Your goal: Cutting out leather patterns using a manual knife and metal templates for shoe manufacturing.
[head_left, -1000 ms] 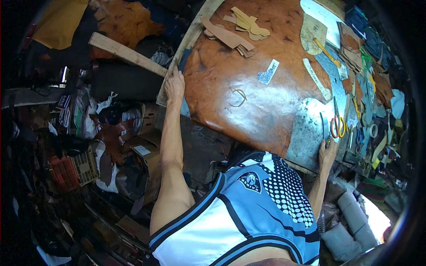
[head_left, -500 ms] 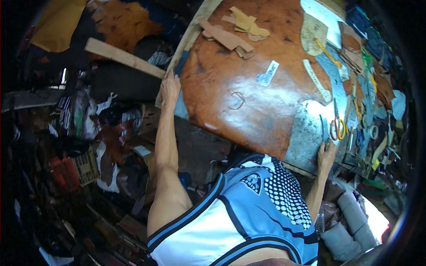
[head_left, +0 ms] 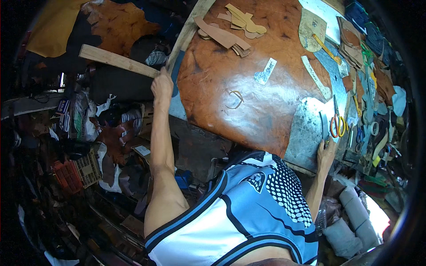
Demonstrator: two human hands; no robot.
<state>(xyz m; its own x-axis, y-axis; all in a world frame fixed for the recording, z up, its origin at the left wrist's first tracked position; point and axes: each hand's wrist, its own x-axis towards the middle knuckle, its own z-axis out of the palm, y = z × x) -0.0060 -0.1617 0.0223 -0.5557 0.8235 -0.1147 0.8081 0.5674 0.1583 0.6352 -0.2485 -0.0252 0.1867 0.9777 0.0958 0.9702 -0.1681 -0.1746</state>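
Observation:
My left hand (head_left: 162,88) is closed at the table's left edge, around the near end of a flat wooden strip (head_left: 117,60). That strip sticks out leftward past the table. At the table's near right corner my right hand (head_left: 326,156) grips a knife with a slim curved blade (head_left: 325,125), its handle mostly hidden by the fingers. Beside the blade lie scissors (head_left: 338,127) with orange and yellow handles. Between my hands spreads a large brown leather hide (head_left: 213,95), with a thin curled leather offcut (head_left: 238,98) on it.
Cut leather pieces (head_left: 226,37), a small white template (head_left: 266,72) and a long pale template (head_left: 316,78) rest on the hide. A yellow-handled hammer-like tool (head_left: 326,48) lies farther right. Leather scraps and tape rolls (head_left: 374,128) crowd the right side. Crates (head_left: 86,168) stand at lower left.
My left hand has shifted slightly toward me and curled tighter at the strip's end. The strip's outer end has dipped a little. My right hand stays almost where it was.

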